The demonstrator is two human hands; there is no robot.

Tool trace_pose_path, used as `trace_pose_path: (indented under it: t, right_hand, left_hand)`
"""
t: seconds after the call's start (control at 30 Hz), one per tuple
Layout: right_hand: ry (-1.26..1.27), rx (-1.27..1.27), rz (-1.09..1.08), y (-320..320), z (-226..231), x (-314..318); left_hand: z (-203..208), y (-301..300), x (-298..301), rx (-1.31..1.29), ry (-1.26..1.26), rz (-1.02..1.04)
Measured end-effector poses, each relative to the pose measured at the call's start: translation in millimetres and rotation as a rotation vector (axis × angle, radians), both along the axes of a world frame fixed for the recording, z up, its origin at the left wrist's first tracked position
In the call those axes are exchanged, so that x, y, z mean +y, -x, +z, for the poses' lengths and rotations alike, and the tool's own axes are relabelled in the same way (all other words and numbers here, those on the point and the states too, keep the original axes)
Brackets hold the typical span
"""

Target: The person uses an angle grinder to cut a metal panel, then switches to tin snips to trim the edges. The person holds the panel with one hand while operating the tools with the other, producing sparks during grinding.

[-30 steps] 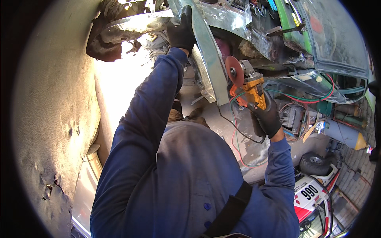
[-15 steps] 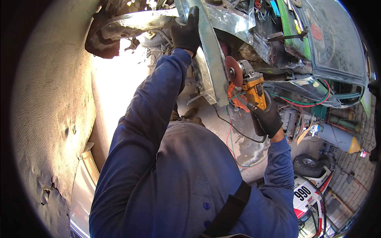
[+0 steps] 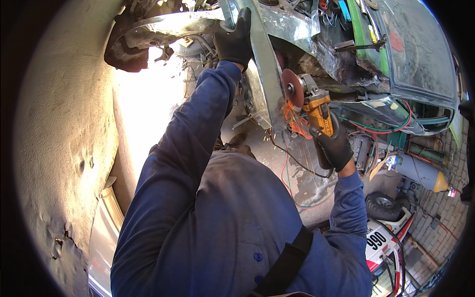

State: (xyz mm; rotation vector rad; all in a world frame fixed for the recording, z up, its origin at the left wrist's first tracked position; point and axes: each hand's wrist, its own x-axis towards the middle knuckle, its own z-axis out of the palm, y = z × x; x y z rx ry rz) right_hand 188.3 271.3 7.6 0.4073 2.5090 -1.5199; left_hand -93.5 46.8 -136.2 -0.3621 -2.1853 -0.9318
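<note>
My left hand (image 3: 232,44), in a black glove, grips the near edge of a long grey-green sheet-metal panel (image 3: 264,74), with a finger pointing up along its face. In its black glove, my right hand (image 3: 335,147) is closed around the body of an orange angle grinder (image 3: 319,113). The grinder's reddish-brown disc (image 3: 293,88) stands at the right edge of the panel. Orange sparks (image 3: 296,118) fly downward from there past the panel's lower end. The exact spot where disc meets metal is hard to make out.
A stripped vehicle body (image 3: 292,29) with loose wiring lies beyond the panel, its windscreen (image 3: 420,54) at the right. Red and green hoses (image 3: 381,129) hang across. At the right are a grey gas cylinder (image 3: 420,171) and a small tyre (image 3: 383,205). A worn padded sheet (image 3: 64,128) lines the left.
Sparks have appeared below the disc, where none showed before. The grinder has shifted very slightly; my left hand keeps its hold on the panel.
</note>
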Motion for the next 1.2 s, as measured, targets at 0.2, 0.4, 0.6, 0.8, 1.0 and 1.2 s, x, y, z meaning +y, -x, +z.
trace_pose_path:
  t: [0.2, 0.4, 0.6, 0.8, 1.0, 1.2]
  right_hand:
    - [0.059, -0.007, -0.003, 2.0, -0.7, 4.3]
    - [0.023, -0.002, 0.003, 3.1, -1.6, 4.9]
    - [0.007, -0.003, 0.032, 5.3, -1.4, 9.2]
    - [0.033, -0.056, 0.038, 3.4, -10.1, 19.8]
    - [0.045, -0.041, 0.041, 5.2, -13.6, 21.4]
    - [0.063, -0.059, 0.012, 10.6, -8.8, 16.4]
  left_hand:
    - [-2.2, 4.2, 4.2, 0.05, -0.068, -0.005]
    - [2.9, -0.1, 4.1, 0.012, -0.087, 0.025]
    - [17.8, -4.2, 6.9, -0.206, -0.396, -0.07]
    - [29.3, -8.4, 7.8, -0.305, -0.566, -0.115]
    - [27.0, -9.4, 10.6, -0.365, -0.719, -0.14]
    - [21.9, -6.2, 9.4, -0.107, -0.305, -0.007]
